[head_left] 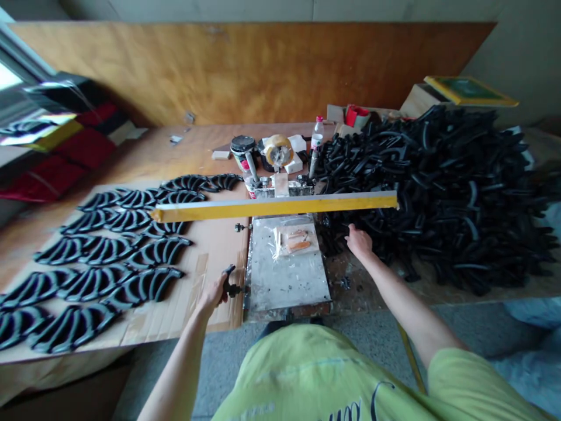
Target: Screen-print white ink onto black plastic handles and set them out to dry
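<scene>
Wooden bench (201, 149); left hand (214, 291) clamped on black piece (228, 269), long axis pointing forward; right hand (359, 242): can't tell grip.

Glossy plastic pcs (438, 187), smooth wd. backboard (263, 76)

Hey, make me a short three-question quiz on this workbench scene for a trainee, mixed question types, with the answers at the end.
1. Multiple choice: which is nearer the loose heap of black pieces?
A) the left hand
B) the right hand
2. True or false: the fan-like black pieces on the cardboard are set out in rows.
3. Fill in: the side of the long bar that faces the person is coloured ____.

Key:
1. B
2. True
3. Yellow
</scene>
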Motion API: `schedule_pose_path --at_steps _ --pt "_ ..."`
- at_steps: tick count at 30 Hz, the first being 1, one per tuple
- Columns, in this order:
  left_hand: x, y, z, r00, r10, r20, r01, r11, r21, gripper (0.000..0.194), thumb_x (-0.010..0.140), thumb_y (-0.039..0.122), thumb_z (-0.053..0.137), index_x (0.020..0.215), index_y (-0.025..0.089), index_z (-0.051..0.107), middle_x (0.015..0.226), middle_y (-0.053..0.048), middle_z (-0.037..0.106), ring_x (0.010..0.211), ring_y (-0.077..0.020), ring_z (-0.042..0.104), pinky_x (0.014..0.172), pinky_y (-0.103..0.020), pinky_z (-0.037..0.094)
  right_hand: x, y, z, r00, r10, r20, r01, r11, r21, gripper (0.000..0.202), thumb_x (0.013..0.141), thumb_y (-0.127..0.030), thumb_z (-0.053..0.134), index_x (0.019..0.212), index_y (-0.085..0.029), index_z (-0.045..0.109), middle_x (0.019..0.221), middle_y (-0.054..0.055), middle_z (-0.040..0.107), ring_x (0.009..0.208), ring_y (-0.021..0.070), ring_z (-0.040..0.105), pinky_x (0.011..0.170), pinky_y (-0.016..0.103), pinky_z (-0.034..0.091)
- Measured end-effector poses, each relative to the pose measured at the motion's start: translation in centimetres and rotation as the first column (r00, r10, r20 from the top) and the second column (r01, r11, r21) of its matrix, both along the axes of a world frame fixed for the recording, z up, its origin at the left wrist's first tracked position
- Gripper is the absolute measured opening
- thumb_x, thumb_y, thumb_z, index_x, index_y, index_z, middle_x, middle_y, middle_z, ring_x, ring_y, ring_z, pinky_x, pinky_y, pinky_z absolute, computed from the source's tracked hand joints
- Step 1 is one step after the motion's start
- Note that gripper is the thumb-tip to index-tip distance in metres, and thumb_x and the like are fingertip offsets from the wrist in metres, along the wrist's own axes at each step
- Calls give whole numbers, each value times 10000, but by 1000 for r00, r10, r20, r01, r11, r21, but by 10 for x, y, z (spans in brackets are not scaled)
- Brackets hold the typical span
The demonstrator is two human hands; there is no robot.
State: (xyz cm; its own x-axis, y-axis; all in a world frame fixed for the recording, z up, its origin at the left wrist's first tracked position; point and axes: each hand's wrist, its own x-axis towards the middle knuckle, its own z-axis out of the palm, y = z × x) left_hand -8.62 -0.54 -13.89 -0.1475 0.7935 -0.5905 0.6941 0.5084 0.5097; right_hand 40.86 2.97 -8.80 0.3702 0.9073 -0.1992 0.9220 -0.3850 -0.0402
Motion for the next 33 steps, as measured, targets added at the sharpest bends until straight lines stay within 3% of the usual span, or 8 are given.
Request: schedule_pose_path --at_steps 7,11,15,21,23,26,29,33 --pt "3 11 5 972 -101 -214 115 992 55 509 912 499 290 773 157 641 672 -100 672 644 -199 640 624 -284 452 -12 11 23 909 140 -393 -32 962 270 668 759 -196 650 1399 -227 462 1029 71 704 942 236 663 890 364 483" --pt "20 12 7 914 -49 -404 109 986 127 460 893 500 392 1002 143 661 950 -199 700 958 -320 659 806 -406 466 -53 17 16 637 531 -560 -246 827 505 411 761 -137 635 1162 -220 674 1037 44 684 961 182 637 916 330 478" --pt "32 13 18 860 4 -510 94 982 165 575 880 587 367 948 105 674 945 -259 690 986 -388 644 823 -475 457 -101 20 -7 577 711 -403 -438 685 582 316 821 -79 572 1043 -237 732 1021 53 657 989 188 586 924 360 465" --pt "67 54 119 986 111 124 -162 807 567 633 913 641 210 1116 191 605 630 -24 599 499 -145 531 516 -252 411 -127 14 -10 634 764 -120 -630 600 494 357 904 -119 496 1186 -241 678 1075 77 652 1066 217 530 941 368 439" --pt "87 66 161 851 -8 526 -375 692 617 648 895 676 240 1116 182 596 604 8 553 419 -98 427 442 -214 347 -124 11 -7 636 768 -74 -653 588 477 377 908 -129 502 1229 -256 652 1209 79 624 1142 222 522 976 375 438" --pt "105 64 199 665 -172 727 -454 680 576 650 882 683 304 975 141 650 558 8 516 401 -80 385 402 -203 307 -104 12 1 669 741 -57 -618 597 511 380 895 -141 538 1247 -241 638 1345 80 572 1217 218 521 1023 388 443" --pt "101 38 196 669 -136 731 -426 736 526 643 874 680 358 968 129 676 634 -27 593 466 -92 466 416 -203 337 -69 23 15 799 589 -125 -409 683 605 315 927 -191 463 1151 -101 665 1176 85 680 1101 166 606 966 297 486" --pt "85 -4 142 732 10 681 -296 906 304 646 784 671 544 1126 136 661 742 -31 649 565 -122 547 487 -212 401 -55 50 45 855 484 -188 -242 692 680 339 906 -209 471 1155 -68 653 1134 114 670 1021 181 637 907 283 519"
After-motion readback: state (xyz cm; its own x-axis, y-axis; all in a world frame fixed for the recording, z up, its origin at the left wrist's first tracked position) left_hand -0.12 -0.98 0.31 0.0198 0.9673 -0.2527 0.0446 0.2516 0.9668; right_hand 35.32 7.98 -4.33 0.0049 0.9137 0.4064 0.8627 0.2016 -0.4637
